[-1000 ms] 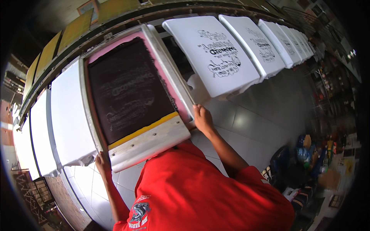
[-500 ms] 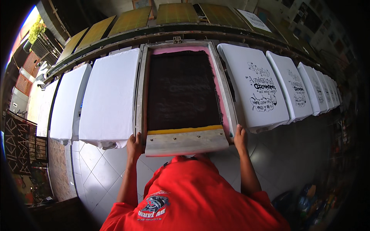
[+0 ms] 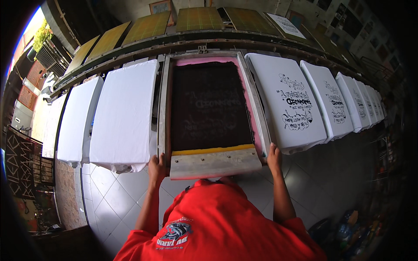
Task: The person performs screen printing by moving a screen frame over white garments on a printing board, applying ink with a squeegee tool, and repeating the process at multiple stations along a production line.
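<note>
A screen-printing frame with metal sides lies in front of me, over one of the row of boards. Its mesh is covered in dark ink with a pink border, and faint lettering shows through it. Across its near end rests a wide metal squeegee with a yellow edge, touched by neither hand. My left hand is closed around the frame's near left corner. At the near right corner, my right hand grips the frame's side. What lies under the screen is mostly hidden.
Plain white shirts stretched on boards stand to the left. On the right are several white shirts with black prints. A rail runs behind, with yellowish boards beyond. Tiled floor lies below.
The frame has shifted slightly to the right, with both hands still on its corners. Lettering in the dark mesh shows more clearly. The whole view has tipped a little.
</note>
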`<state>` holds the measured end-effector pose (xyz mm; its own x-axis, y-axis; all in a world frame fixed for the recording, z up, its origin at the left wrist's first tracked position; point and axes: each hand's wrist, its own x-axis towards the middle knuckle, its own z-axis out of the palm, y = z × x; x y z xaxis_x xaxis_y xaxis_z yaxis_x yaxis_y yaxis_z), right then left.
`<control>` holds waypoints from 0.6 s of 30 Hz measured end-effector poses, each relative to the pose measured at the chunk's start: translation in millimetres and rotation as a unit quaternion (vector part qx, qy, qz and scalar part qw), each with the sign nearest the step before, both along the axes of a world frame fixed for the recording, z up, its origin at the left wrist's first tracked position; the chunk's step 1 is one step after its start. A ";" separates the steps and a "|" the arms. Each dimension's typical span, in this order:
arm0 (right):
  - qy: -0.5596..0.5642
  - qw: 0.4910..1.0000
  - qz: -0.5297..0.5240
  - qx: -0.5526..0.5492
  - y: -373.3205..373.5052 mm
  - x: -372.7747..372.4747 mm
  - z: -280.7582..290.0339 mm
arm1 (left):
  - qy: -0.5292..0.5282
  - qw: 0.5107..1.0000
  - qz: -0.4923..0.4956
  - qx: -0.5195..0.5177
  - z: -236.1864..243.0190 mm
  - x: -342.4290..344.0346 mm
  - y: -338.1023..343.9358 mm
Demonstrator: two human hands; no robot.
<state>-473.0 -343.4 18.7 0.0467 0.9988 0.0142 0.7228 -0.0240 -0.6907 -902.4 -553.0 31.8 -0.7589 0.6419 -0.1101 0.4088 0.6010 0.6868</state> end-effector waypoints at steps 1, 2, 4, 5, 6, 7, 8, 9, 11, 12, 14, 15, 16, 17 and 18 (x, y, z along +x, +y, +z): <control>0.008 1.000 -0.002 0.001 0.2 0.8 -2.2 | -0.004 1.000 0.000 -0.008 1.1 -0.2 0.2; 0.015 1.000 -0.004 0.002 0.3 1.6 -4.4 | -0.003 1.000 0.001 0.008 -1.4 -0.7 0.2; 0.024 1.000 -0.008 0.001 0.7 1.3 -6.2 | 0.000 0.999 0.004 0.040 -5.3 -0.9 0.3; 0.025 1.000 -0.010 0.000 1.1 1.2 -7.1 | 0.000 0.999 0.004 0.036 -6.7 -2.1 -0.2; 0.025 1.000 -0.013 -0.002 0.9 1.2 -7.0 | 0.000 0.999 0.004 0.033 -4.2 -1.2 0.4; 0.025 1.000 -0.012 -0.006 0.8 1.3 -6.8 | -0.001 1.000 0.003 0.030 -2.5 -0.7 1.0; 0.025 1.000 -0.010 -0.009 0.7 1.4 -6.6 | 0.000 0.999 0.004 0.036 -5.1 -1.4 1.0; 0.024 1.000 -0.009 -0.012 1.5 1.5 -5.7 | 0.001 0.999 0.005 0.044 -7.2 -1.5 1.9; 0.013 0.999 -0.014 -0.027 2.8 -0.7 -5.0 | 0.009 0.999 0.002 0.044 -10.9 -3.0 2.3; 0.006 0.999 -0.018 -0.035 2.4 -0.2 -5.8 | 0.016 0.999 -0.004 0.036 -10.4 -2.4 3.1; 0.013 0.999 -0.030 -0.012 1.9 -0.9 -10.5 | 0.015 0.999 -0.011 0.026 -12.5 -1.9 5.4; 0.018 0.999 -0.034 -0.001 1.7 -3.4 -11.5 | 0.008 1.000 -0.010 0.024 -18.5 -3.8 4.6; 0.007 0.999 -0.043 -0.003 1.6 -5.3 -12.2 | 0.001 1.000 -0.010 0.022 -24.7 -5.8 3.9; -0.004 0.999 -0.053 -0.006 1.5 -7.3 -12.9 | 0.010 0.999 -0.009 0.035 -31.3 -7.6 2.9; -0.015 0.998 -0.063 -0.009 1.1 -9.1 -12.6 | 0.018 0.999 -0.010 0.048 -36.3 -8.2 2.8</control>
